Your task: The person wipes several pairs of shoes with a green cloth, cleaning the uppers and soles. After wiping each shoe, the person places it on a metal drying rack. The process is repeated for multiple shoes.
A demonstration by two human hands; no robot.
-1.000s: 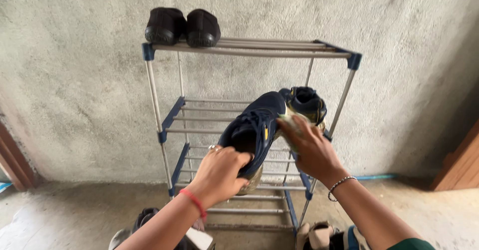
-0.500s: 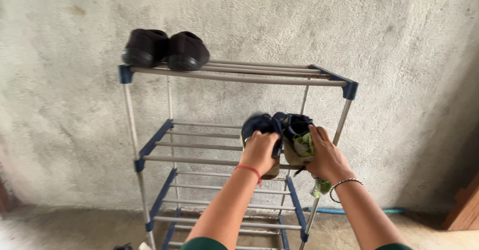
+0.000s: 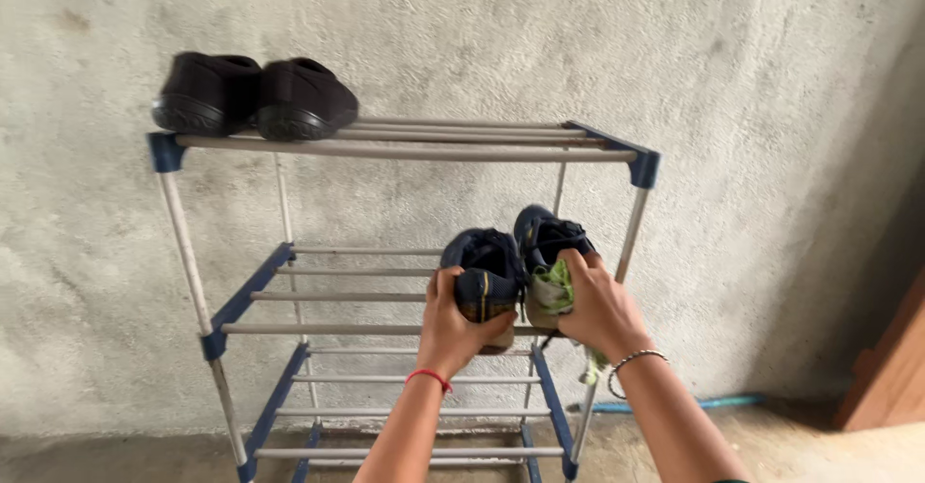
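Hands grip a pair of navy sneakers at the right end of the middle shelf of a metal shoe rack (image 3: 405, 154) standing against a rough grey plaster wall (image 3: 752, 78). The left hand (image 3: 453, 324), a red thread band at its wrist, is closed around the heel of the left navy sneaker (image 3: 485, 273), thumb on one side and fingers curled under the sole. The right hand (image 3: 595, 305), with a beaded metal bracelet at its wrist, clasps the heel of the right navy sneaker (image 3: 546, 242), whose heel area shows pale green and white; a green lace end dangles below the hand. Both sneakers point toe-first toward the wall and touch each other side by side, their soles at the level of the shelf's front rail; whether they rest fully on the bars cannot be told.

On the rack's top shelf, at its left end, a pair of black slip-on shoes (image 3: 252, 96) sits close together, heels toward the camera. The rack has silver tubes and blue corner joints, with lower shelves visible beneath the arms. A blue pipe (image 3: 674, 404) runs along the base of the wall at right, beside a brown wooden frame (image 3: 891, 367).
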